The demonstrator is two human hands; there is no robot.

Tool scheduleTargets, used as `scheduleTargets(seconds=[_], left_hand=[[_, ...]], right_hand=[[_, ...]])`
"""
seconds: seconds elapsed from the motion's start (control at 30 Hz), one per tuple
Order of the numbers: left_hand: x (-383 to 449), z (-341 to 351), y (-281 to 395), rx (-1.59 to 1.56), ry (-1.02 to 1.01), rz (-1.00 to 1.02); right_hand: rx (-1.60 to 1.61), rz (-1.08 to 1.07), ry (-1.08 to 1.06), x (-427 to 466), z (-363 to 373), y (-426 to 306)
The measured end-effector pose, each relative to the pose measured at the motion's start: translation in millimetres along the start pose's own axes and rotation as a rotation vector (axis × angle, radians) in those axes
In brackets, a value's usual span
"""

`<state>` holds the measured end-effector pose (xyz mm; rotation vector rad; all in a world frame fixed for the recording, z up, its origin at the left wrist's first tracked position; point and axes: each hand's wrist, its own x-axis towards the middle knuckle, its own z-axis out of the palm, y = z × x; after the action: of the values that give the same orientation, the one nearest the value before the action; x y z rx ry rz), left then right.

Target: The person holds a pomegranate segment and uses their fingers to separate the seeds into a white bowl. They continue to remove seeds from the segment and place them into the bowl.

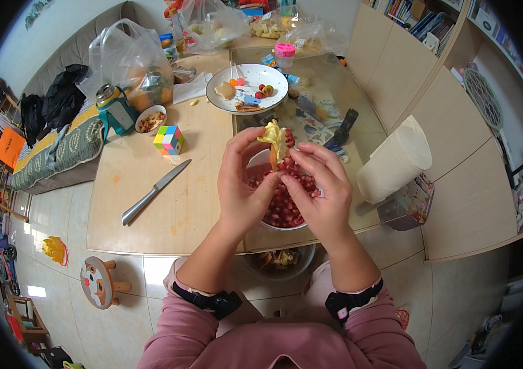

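A piece of pomegranate [276,140] with pale yellow membrane and some red seeds is held up over a bowl. My left hand [244,180] grips its rind side between thumb and fingers. On the seed side, the fingertips and thumb of my right hand [321,184] touch the piece. Beneath both hands stands a white bowl [284,228], heaped with loose red pomegranate seeds [284,207]; my hands cover part of it. Below the table edge, a clear basin [305,272] on the floor contains scraps of peel [284,258].
A kitchen knife [156,191] lies on the table to the left, near a puzzle cube [168,140], a small bowl [150,120] and a thermos [116,110]. Farther back is a white plate [247,74]. A paper towel roll [395,159] stands at right. A low stool [97,282] is on the floor.
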<state>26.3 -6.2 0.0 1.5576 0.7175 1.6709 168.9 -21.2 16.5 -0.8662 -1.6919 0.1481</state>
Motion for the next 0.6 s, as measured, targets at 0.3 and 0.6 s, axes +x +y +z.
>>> scheduleTargets(seconds=[0.3, 0.6], left_hand=[[-0.7, 0.2, -1.5, 0.014, -0.001, 0.008], [-1.0, 0.0, -3.3, 0.036, 0.004, 0.013]], right_hand=[[0.054, 0.025, 0.054, -4.3, 2.1, 1.5], [0.104, 0.073, 0.111, -5.8, 5.1, 4.7]])
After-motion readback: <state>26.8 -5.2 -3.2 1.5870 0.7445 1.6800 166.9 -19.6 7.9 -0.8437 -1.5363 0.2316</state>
